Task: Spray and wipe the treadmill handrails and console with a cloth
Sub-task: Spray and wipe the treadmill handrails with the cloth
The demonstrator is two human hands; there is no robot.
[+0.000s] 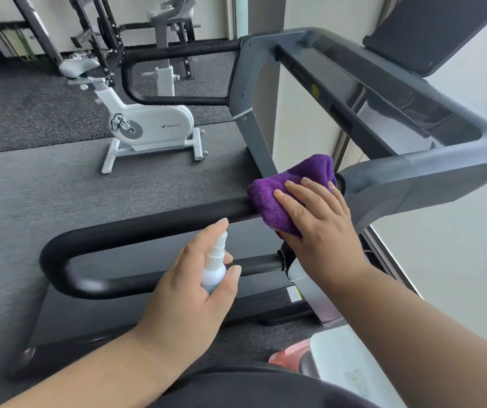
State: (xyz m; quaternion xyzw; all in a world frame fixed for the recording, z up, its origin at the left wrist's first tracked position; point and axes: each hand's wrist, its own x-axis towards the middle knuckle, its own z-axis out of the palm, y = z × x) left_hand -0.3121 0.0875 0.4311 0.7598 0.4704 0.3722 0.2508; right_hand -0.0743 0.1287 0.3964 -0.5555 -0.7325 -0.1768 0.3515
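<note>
A purple cloth is draped over the near black handrail where it meets the grey treadmill frame. My right hand presses on the cloth with its fingers spread flat. My left hand grips a small white spray bottle, nozzle up, index finger near its top, just in front of the handrail loop. The console stretches back to the right, with a dark screen above it. A far handrail loops out on the other side.
A white exercise bike stands on the dark floor mat behind the near handrail. Black rack uprights fill the back left. The treadmill deck lies below the handrail. A pink object and a pale box sit near my body.
</note>
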